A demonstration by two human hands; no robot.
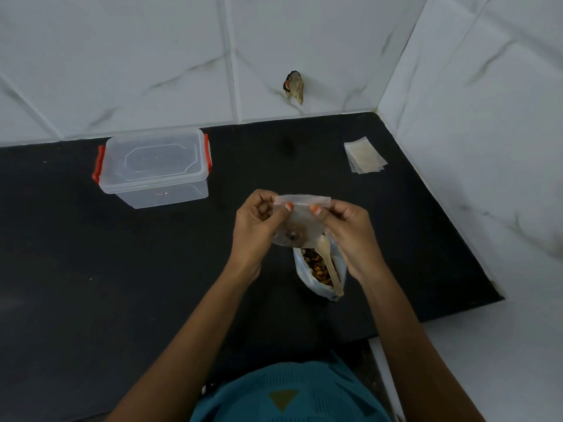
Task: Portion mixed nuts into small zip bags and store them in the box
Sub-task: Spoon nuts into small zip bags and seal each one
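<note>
A small clear zip bag (300, 222) with a few nuts at its bottom hangs between both hands above the black counter. My left hand (257, 222) pinches its top left corner, and my right hand (345, 231) pinches the top right edge. Right below stands an open plastic bag of mixed nuts (316, 271) with a pale wooden spoon (329, 263) resting in it. The clear storage box (155, 169) with red latches sits at the back left, its lid on. A stack of empty zip bags (364, 155) lies at the back right.
The black counter (91, 254) ends at white marble-tiled walls behind and on the right. A crumpled scrap (295, 86) sticks to the back wall. The counter's front edge runs near my teal shirt.
</note>
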